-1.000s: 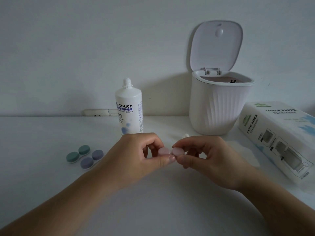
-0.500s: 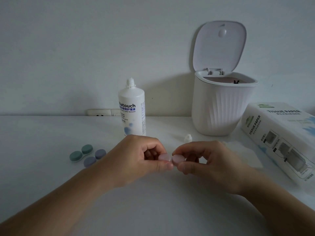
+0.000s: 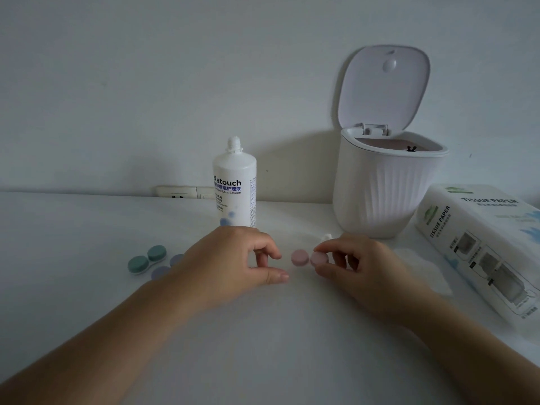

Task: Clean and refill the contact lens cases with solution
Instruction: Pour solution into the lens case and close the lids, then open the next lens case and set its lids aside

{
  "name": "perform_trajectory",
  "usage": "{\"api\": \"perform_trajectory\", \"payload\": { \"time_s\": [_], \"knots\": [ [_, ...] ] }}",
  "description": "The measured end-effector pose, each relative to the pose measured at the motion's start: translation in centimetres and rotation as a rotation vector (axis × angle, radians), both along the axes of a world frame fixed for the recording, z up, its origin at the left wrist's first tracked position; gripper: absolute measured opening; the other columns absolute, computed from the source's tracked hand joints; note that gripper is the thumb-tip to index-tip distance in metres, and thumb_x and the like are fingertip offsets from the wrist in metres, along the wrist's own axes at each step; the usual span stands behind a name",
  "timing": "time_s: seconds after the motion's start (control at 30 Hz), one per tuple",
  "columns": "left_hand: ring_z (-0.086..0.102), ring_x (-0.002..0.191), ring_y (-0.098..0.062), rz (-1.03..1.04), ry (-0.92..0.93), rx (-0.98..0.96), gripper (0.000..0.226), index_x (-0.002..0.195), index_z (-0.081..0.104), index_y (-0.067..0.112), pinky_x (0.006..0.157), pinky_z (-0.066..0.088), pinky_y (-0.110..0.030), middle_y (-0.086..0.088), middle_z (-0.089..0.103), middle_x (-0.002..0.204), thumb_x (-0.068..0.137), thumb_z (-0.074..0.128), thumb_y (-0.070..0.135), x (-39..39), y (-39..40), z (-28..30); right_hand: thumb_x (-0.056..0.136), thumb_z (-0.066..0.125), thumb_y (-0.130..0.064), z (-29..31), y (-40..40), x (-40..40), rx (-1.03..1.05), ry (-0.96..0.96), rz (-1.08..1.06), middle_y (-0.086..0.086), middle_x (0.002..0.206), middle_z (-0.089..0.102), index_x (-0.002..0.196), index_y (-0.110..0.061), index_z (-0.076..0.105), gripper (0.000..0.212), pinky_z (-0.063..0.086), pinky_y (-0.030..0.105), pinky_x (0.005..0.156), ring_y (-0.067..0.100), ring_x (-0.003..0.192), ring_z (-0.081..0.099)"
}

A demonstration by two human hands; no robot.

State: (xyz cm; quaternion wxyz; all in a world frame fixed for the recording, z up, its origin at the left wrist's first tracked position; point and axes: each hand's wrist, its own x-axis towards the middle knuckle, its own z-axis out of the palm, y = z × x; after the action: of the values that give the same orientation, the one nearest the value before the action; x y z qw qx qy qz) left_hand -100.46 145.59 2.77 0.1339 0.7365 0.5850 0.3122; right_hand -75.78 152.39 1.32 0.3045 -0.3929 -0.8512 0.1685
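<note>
Head view: our right hand (image 3: 359,266) pinches the small pink twin-cup plastic lens case (image 3: 309,257) at 3 o'clock; left hand (image 3: 233,258) released; light, slippery, so we'd hold its ribbed caps

Pink lens case (image 3: 309,257), green case (image 3: 147,259), purple case (image 3: 167,266), white ribbed bin (image 3: 377,190)

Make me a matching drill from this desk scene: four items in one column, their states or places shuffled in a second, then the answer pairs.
Items
1. pink lens case
2. green lens case
3. solution bottle
4. bin

States
A. lid flipped up
B. standing uncapped by the wall
C. lying closed at far left
D. pinched at one end by the right hand

Pairs: 1-D, 2-C, 3-B, 4-A
</note>
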Motion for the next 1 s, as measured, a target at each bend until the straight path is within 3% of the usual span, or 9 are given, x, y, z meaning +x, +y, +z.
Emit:
{"api": "perform_trajectory", "payload": {
  "time_s": [0.17, 0.33, 0.43, 0.57, 0.67, 0.73, 0.83, 0.9, 1.0],
  "knots": [
    [0.051, 0.058, 0.009, 0.033, 0.055, -0.04, 0.028, 0.091, 0.07, 0.04, 0.053, 0.038, -0.013, 0.027, 0.065, 0.083, 0.073, 0.08, 0.059, -1.1, 0.1, -0.2, 0.09, 0.065, -0.049, -0.8, 1.0, 0.2, 0.013, -0.07, -0.081, -0.008, 0.072, 0.056, 0.095, -0.036, 0.071, 0.016, 0.04, 0.014, 0.061, 0.003, 0.071, 0.054],
    [0.051, 0.054, 0.007, 0.095, 0.029, -0.034, 0.022, 0.09, 0.071, 0.041, 0.055, 0.032, -0.017, 0.026, 0.065, 0.081, 0.076, 0.08, 0.055, -1.8, -0.1, -0.1, 0.092, 0.054, -0.058, -1.1, 1.3, -0.8, 0.064, -0.172, -0.155, -0.009, 0.078, 0.058, 0.105, -0.031, 0.067, 0.032, 0.052, 0.035, 0.072, 0.01, 0.074, 0.056],
    [0.053, 0.057, 0.007, 0.127, 0.099, -0.041, 0.017, 0.09, 0.07, 0.041, 0.056, 0.034, -0.019, 0.03, 0.065, 0.084, 0.08, 0.077, 0.053, -1.9, -0.6, 0.9, 0.092, 0.053, -0.059, -1.2, 1.3, -0.9, 0.065, -0.154, -0.18, -0.014, 0.079, 0.056, 0.12, -0.032, 0.066, 0.041, 0.051, 0.032, 0.076, 0.01, 0.08, 0.058],
    [0.055, 0.038, 0.0, 0.168, 0.091, -0.137, 0.013, 0.08, 0.061, 0.044, 0.049, 0.039, -0.016, 0.031, 0.063, 0.076, 0.083, 0.074, 0.043, -3.0, -2.2, 2.5, 0.091, 0.055, -0.06, -1.2, 1.0, -0.8, 0.066, -0.069, -0.175, -0.02, 0.064, 0.05, 0.124, -0.036, 0.065, 0.042, 0.04, 0.025, 0.065, 0.001, 0.065, 0.048],
    [0.064, 0.059, 0.001, 0.262, 0.22, -0.14, 0.015, 0.082, 0.062, 0.043, 0.062, 0.045, -0.024, 0.029, 0.059, 0.095, 0.076, 0.073, 0.051, -4.7, -4.0, 3.1, 0.091, 0.057, -0.06, -1.0, 0.9, -0.7, 0.056, -0.051, -0.18, -0.018, 0.064, 0.053, 0.118, -0.034, 0.067, 0.038, 0.046, 0.028, 0.066, 0.007, 0.068, 0.054],
    [0.061, 0.076, 0.005, 0.304, 0.286, -0.112, 0.026, 0.079, 0.062, 0.044, 0.066, 0.044, -0.021, 0.027, 0.058, 0.095, 0.07, 0.073, 0.066, -5.7, -5.1, 3.0, 0.091, 0.059, -0.058, -1.0, 0.8, -0.7, 0.062, -0.034, -0.188, -0.017, 0.063, 0.054, 0.115, -0.034, 0.069, 0.035, 0.045, 0.028, 0.066, 0.008, 0.068, 0.055],
    [0.059, 0.078, 0.001, 0.316, 0.339, -0.088, 0.04, 0.077, 0.065, 0.04, 0.067, 0.047, -0.022, 0.018, 0.059, 0.089, 0.072, 0.062, 0.08, -6.2, -6.1, 2.3, 0.091, 0.06, -0.057, -0.9, 0.7, -0.8, 0.068, -0.029, -0.192, -0.017, 0.062, 0.052, 0.111, -0.032, 0.07, 0.033, 0.043, 0.028, 0.065, 0.008, 0.067, 0.054],
    [0.058, 0.079, 0.002, 0.292, 0.365, -0.098, 0.036, 0.081, 0.068, 0.039, 0.07, 0.048, -0.026, 0.014, 0.058, 0.088, 0.074, 0.06, 0.073, -6.3, -6.4, 1.8, 0.092, 0.059, -0.057, -0.9, 0.6, -0.8, 0.071, -0.034, -0.193, -0.018, 0.061, 0.051, 0.109, -0.031, 0.07, 0.032, 0.042, 0.028, 0.064, 0.007, 0.066, 0.052],
    [0.052, 0.082, 0.001, 0.269, 0.405, -0.071, 0.019, 0.085, 0.071, 0.037, 0.069, 0.041, -0.019, 0.013, 0.055, 0.086, 0.078, 0.071, 0.055, -6.3, -6.5, 1.4, 0.091, 0.06, -0.057, -0.8, 0.5, -0.8, 0.078, -0.026, -0.201, -0.018, 0.061, 0.053, 0.102, -0.032, 0.071, 0.029, 0.039, 0.027, 0.059, 0.0, 0.06, 0.049]
  ]
}}
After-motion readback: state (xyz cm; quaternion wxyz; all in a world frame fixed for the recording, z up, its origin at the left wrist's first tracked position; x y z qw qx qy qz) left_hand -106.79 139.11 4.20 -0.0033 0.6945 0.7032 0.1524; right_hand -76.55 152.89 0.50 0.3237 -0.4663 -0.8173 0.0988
